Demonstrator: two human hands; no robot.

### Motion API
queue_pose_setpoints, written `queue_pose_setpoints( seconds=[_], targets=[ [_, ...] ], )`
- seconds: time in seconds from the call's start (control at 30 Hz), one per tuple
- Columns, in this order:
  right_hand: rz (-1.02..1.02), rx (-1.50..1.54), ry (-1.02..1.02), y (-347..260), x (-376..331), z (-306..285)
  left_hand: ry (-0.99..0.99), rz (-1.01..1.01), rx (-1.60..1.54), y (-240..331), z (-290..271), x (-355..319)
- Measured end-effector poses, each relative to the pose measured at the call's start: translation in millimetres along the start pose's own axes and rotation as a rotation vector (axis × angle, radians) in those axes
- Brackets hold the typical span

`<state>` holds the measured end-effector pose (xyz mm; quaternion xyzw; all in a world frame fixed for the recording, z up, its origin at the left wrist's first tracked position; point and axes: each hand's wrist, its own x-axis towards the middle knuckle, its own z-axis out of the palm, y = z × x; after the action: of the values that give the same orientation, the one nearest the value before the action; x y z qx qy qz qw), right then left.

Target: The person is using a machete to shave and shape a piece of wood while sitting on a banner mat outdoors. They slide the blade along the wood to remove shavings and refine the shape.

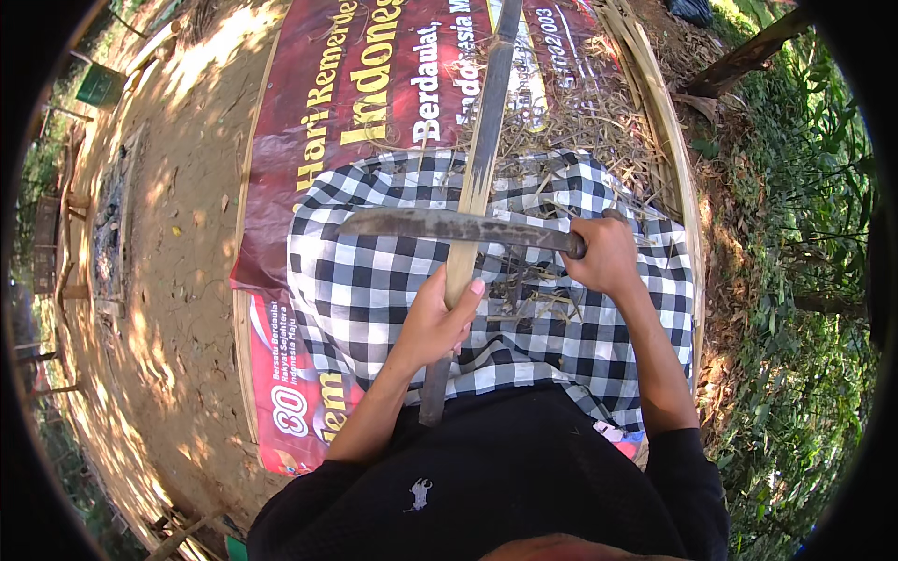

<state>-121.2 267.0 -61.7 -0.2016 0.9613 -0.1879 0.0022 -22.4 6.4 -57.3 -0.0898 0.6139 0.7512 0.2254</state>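
Note:
My left hand [437,323] is closed round a long bamboo strip [487,131], dark along its far length and pale where the skin is gone near the hand. The strip runs from my lap away to the far edge. My right hand [603,254] grips the handle of a machete [440,225], whose broad, stained blade points left and lies across the pale part of the strip, just beyond my left hand. Whether the edge bites into the bamboo I cannot tell. Under both, a black-and-white checked cloth [346,271] covers my lap.
A red printed banner [327,103] is spread under the cloth and beyond it. Thin bamboo shavings [599,122] lie scattered at the far right, beside a bamboo edge [669,140]. Bare ground [187,243] stretches left, with a green container [100,86]; leafy plants [804,215] grow right.

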Motion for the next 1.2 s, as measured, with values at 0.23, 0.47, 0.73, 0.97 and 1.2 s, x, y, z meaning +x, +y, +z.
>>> queue_pose_setpoints(
  seconds=[0.23,0.47,0.73,0.97,1.2],
  targets=[
    [-0.037,-0.039,-0.034,14,-3,28,0.015,0.128,0.266,-12,-1,1],
    [0.338,-0.045,0.137,67,19,40,0.023,0.085,0.358,-26,8,-22],
    [0.477,0.396,0.212,52,23,0,-0.077,-0.051,0.130,-10,-2,-11],
    [0.421,0.291,0.058,-2,-6,-9,-0.120,-0.098,-0.087,3,-17,-1],
    [0.449,0.190,-0.042,-4,-26,-10,-0.050,-0.145,-0.151,-19,-35,-1]
  ],
)
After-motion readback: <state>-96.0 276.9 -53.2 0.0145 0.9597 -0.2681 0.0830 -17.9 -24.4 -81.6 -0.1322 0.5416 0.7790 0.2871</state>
